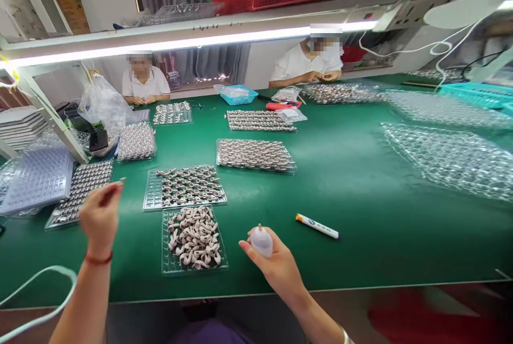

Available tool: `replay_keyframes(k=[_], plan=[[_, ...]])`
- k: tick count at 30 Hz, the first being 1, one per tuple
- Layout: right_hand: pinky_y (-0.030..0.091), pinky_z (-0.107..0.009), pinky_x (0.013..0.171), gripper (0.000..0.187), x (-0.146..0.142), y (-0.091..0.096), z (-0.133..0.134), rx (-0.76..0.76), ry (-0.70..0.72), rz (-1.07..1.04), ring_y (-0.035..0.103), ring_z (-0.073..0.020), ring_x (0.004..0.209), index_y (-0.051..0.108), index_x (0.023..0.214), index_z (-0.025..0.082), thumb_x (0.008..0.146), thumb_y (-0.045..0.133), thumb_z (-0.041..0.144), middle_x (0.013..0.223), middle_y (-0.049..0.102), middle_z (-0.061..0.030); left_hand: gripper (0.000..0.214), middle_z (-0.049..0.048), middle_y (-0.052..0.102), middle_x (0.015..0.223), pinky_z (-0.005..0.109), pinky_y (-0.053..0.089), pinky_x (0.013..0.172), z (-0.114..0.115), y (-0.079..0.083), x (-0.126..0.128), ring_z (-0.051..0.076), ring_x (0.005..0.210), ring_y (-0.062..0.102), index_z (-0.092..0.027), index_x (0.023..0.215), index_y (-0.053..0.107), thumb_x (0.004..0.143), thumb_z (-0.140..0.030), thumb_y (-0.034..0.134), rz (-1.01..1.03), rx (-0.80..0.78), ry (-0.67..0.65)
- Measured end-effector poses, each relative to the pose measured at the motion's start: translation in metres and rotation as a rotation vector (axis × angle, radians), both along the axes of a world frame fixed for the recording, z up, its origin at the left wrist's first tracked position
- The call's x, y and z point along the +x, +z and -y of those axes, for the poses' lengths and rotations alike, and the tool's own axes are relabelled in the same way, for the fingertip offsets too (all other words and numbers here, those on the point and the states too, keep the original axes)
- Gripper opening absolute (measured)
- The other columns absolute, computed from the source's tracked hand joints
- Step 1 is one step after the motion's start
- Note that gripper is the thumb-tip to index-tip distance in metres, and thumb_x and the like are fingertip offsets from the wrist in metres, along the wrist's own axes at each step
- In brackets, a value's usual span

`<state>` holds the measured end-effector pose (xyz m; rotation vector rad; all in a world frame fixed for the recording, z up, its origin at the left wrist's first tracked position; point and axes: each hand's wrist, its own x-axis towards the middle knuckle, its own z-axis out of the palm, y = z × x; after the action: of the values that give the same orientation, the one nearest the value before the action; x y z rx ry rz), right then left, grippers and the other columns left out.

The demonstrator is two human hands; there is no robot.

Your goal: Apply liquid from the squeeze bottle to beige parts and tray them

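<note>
My left hand (100, 216) is raised over the left part of the table, near a tray of small dark and silver parts (86, 186). Its fingers pinch a tiny pale piece (122, 179), too small to name. In my right hand (280, 264) is a small translucent squeeze bottle (262, 242) with a brownish tip pointing up. Between the hands, a clear tray (166, 264) bears a loose heap of pale pink earbud shells (196, 237). Just behind it, another clear tray (151, 192) holds similar shells in rows, its left columns bare.
More filled trays (254, 154) stand farther back. A white marker (317, 226) lies right of my right hand. Clear plastic trays (452, 157) cover the far right. Stacked empty trays (38, 178) stand left. A lit shelf (192, 45) crosses overhead; two people sit opposite.
</note>
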<state>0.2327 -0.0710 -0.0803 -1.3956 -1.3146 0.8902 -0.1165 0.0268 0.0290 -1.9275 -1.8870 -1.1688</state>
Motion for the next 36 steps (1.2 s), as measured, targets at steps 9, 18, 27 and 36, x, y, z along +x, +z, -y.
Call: replay_keyframes(k=[9, 18, 27, 36], plan=[[0.048, -0.025, 0.055, 0.039, 0.0, 0.005, -0.001, 0.005, 0.008, -0.032, 0.053, -0.0147, 0.059, 0.057, 0.083, 0.02, 0.073, 0.071, 0.055, 0.069, 0.058, -0.0001, 0.028, 0.0081, 0.065, 0.115, 0.042, 0.056, 0.085, -0.073, -0.047, 0.017, 0.021, 0.097, 0.064, -0.017, 0.114, 0.062, 0.093, -0.035, 0.059, -0.105, -0.265, -0.153], [0.049, -0.027, 0.056, 0.039, 0.0, 0.008, 0.0, 0.014, 0.013, -0.03, 0.055, -0.0155, 0.059, 0.058, 0.084, 0.02, 0.073, 0.072, 0.054, 0.07, 0.059, -0.0006, 0.031, 0.0094, 0.062, 0.121, 0.044, 0.054, 0.088, -0.078, -0.053, 0.017, 0.022, 0.103, 0.063, -0.018, 0.119, 0.06, 0.093, -0.035, 0.059, -0.211, -0.408, -0.146], [0.048, -0.026, 0.056, 0.039, 0.001, 0.009, -0.001, 0.004, 0.013, -0.052, 0.054, -0.0143, 0.059, 0.056, 0.085, 0.02, 0.073, 0.072, 0.053, 0.07, 0.057, 0.001, 0.026, 0.0088, 0.064, 0.118, 0.045, 0.053, 0.09, -0.074, -0.042, 0.02, 0.022, 0.103, 0.063, -0.016, 0.112, 0.063, 0.093, -0.033, 0.059, -0.204, -0.425, -0.134], [0.054, -0.03, 0.073, 0.031, -0.012, 0.021, 0.002, -0.046, 0.199, 0.03, 0.067, -0.0194, 0.08, 0.063, 0.099, 0.02, 0.081, 0.068, 0.045, 0.093, 0.071, -0.0055, 0.016, 0.001, 0.074, 0.087, 0.028, 0.051, 0.074, 0.002, -0.026, 0.074, 0.018, 0.082, 0.068, -0.024, 0.086, 0.074, 0.084, -0.032, 0.06, -0.097, -0.533, -0.386]])
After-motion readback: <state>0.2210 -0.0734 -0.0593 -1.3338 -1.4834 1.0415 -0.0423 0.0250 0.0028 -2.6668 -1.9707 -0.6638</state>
